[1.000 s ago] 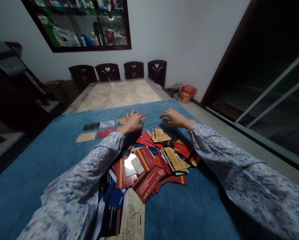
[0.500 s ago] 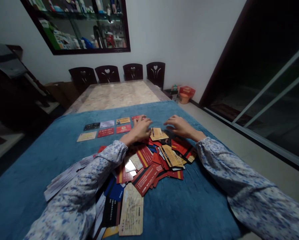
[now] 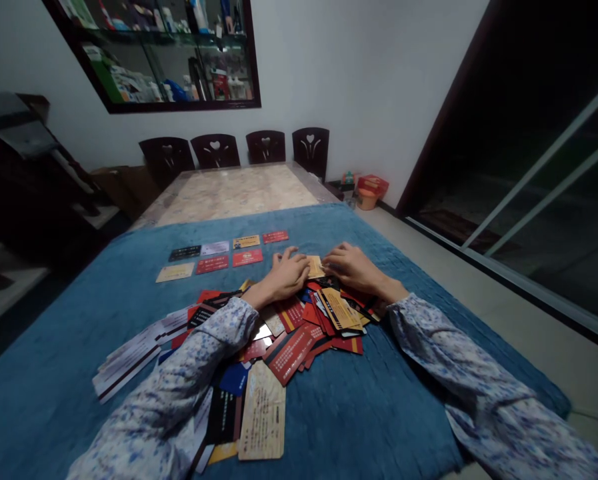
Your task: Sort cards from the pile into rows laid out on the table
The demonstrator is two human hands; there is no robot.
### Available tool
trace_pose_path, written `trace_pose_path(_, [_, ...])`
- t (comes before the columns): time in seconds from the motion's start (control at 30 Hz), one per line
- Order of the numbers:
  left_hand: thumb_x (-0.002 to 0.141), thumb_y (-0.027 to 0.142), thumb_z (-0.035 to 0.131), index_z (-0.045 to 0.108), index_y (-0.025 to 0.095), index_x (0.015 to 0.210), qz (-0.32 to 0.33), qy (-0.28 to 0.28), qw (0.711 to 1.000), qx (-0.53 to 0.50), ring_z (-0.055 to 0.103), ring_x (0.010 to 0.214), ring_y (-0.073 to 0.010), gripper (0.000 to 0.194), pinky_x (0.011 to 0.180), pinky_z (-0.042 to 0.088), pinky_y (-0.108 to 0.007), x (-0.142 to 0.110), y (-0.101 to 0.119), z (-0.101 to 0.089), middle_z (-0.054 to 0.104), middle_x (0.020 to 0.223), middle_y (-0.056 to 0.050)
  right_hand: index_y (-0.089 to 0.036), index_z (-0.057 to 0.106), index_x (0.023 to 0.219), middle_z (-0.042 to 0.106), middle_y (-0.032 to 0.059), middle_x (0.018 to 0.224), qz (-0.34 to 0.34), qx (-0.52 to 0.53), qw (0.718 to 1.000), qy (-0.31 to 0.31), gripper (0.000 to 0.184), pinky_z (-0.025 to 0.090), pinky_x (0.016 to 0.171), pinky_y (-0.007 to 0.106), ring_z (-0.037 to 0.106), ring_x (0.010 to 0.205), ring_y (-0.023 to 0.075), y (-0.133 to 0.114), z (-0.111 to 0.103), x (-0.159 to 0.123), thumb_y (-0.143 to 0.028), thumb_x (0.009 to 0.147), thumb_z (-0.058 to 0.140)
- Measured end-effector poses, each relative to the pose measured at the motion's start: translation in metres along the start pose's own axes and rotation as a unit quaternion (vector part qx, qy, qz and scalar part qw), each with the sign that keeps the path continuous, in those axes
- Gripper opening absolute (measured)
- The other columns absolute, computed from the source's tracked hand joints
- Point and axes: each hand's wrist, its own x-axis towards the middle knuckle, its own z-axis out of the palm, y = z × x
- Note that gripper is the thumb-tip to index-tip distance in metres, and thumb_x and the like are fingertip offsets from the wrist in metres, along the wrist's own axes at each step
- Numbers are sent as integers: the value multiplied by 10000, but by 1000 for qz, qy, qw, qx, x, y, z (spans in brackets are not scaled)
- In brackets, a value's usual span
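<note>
nearest, a cream card lies face flat, its long axis pointing away from the person, beside a glossy black card. beyond it, a loose heap of thin, smooth cards, a dark red card among them, spreads over soft, napped blue cloth. at the heap's far edge lies a yellow card, squarely between the hands and about equally near to both. the left hand and right hand are apart, fingers bent toward its opposite sides; whether either grips it, i cannot tell, nor which way its long axis runs. farther left, laid-out cards sit in two rows; past them stretch a pale, mottled tabletop and dark chairs with heart-shaped cutouts.
</note>
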Motion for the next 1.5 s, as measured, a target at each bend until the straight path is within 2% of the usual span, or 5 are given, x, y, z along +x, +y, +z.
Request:
trace_pose_path(0.4, [1029, 266, 431, 706, 207, 1147, 38, 18, 999, -4, 326, 1459, -384, 305, 1103, 323, -635, -8, 3, 6, 678, 1318, -111, -230, 743, 1134, 741, 127, 1201, -35, 12, 999, -28, 319, 416, 888, 426, 542, 1159, 294, -19, 1, -2, -419, 1030, 507])
trace_pose_path(0.63, [991, 264, 521, 646, 196, 1279, 58, 36, 998, -14, 378, 1410, -390, 321, 1092, 343, -647, -14, 9, 6, 660, 1299, -150, -230, 727, 1196, 726, 127, 1239, -38, 31, 998, -36, 296, 406, 905, 437, 541, 1171, 293, -23, -1, -4, -379, 1002, 560])
trace_pose_path(1.0, [889, 130, 525, 642, 179, 1261, 58, 71, 992, -91, 470, 1307, -324, 393, 1074, 395, -562, -13, 10, 5, 698, 1221, -124, -212, 754, 1105, 729, 131, 1165, -56, 40, 997, -25, 315, 434, 911, 442, 550, 1084, 276, -22, 2, -3, -454, 987, 590])
trace_pose_path(1.27, [880, 115, 493, 622, 198, 1308, 32, 17, 998, -54, 303, 1501, -365, 455, 1160, 318, -632, -12, -1, 7, 576, 1486, -120, -219, 786, 1052, 765, 111, 1086, -131, 82, 988, 5, 230, 503, 923, 434, 609, 1024, 249, -16, 5, 1, -328, 991, 593])
trace_pose_path(1.5, [903, 141, 500, 688, 223, 1221, 53, -7, 998, -36, 275, 1524, -388, 378, 1157, 292, -666, -11, -2, 4, 635, 1431, -100, -227, 774, 1115, 781, 100, 1092, -177, 93, 980, 27, 234, 533, 917, 419, 632, 1045, 238, -21, -1, -2, -259, 993, 577])
